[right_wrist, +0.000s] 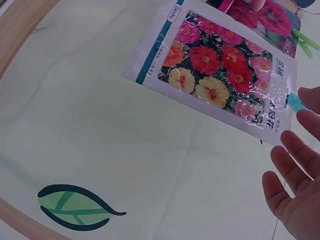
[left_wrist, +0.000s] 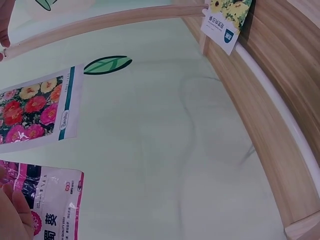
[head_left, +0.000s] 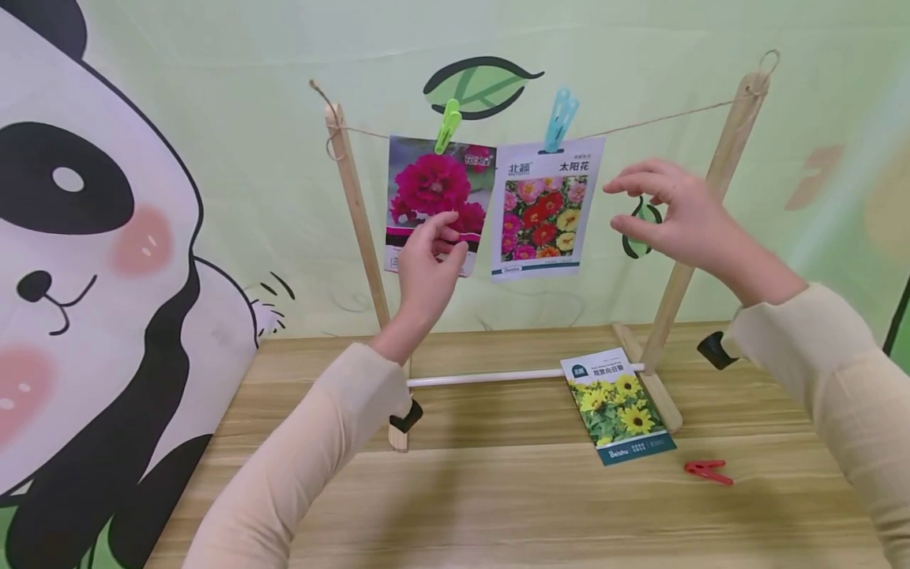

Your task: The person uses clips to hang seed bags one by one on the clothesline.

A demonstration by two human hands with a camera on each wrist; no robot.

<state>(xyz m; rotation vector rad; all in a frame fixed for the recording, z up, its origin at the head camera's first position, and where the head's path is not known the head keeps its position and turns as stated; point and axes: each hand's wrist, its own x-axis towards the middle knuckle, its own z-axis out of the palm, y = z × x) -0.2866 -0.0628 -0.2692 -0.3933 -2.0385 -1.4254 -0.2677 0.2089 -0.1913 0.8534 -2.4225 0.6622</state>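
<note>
Two flower seed packets hang from a twine line in the head view. A green clothespin [head_left: 448, 126] clips the magenta-flower packet [head_left: 432, 178]; a blue clothespin [head_left: 562, 120] clips the white packet with mixed flowers [head_left: 543, 217]. In front of the magenta packet's lower part is my left hand [head_left: 431, 265], its fingers loosely bent and nothing held. My right hand [head_left: 675, 209] is raised just right of the white packet, thumb and fingers spread apart, holding nothing. On the table lie a sunflower seed packet [head_left: 618, 407] and a red clothespin [head_left: 708, 472].
A wooden post [head_left: 359, 213] on the left and another post [head_left: 711, 213] on the right carry the twine [head_left: 661, 118]. A white rod [head_left: 490, 379] joins them low down, and the sunflower packet's top edge leans over it. Behind hangs a panda-printed backdrop [head_left: 313, 284].
</note>
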